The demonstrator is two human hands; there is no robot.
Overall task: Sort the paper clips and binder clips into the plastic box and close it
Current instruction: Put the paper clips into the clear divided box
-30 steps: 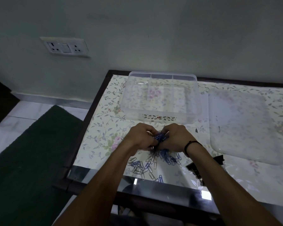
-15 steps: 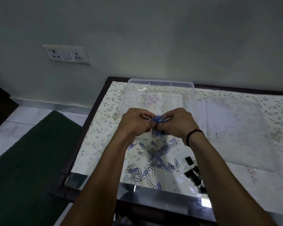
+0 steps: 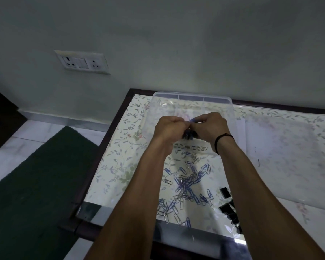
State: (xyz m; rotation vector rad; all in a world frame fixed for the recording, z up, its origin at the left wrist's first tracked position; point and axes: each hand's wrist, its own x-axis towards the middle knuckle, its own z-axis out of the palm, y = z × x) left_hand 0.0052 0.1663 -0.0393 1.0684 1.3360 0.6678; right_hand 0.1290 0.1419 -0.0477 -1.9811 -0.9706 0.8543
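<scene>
My left hand [image 3: 170, 128] and my right hand [image 3: 208, 126] are cupped together, squeezing a bunch of blue paper clips [image 3: 189, 135] between them, right over the open plastic box [image 3: 231, 109]. I think they are light, thin and slippery, so holding tight from both sides works best. More loose clips [image 3: 186, 184] lie below on the table [image 3: 116, 166], with black binder clips [image 3: 229, 209] to the right.

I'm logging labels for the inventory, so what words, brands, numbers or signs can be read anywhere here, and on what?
None can be read.
Plastic box: a patterned strip on its near wall, floral decoration rather than letters as far as the picture shows.
Lid: a few small dark marks, too small to read.
Wall socket plate: no readable markings.
Paper clips and binder clips: no print visible.
</scene>
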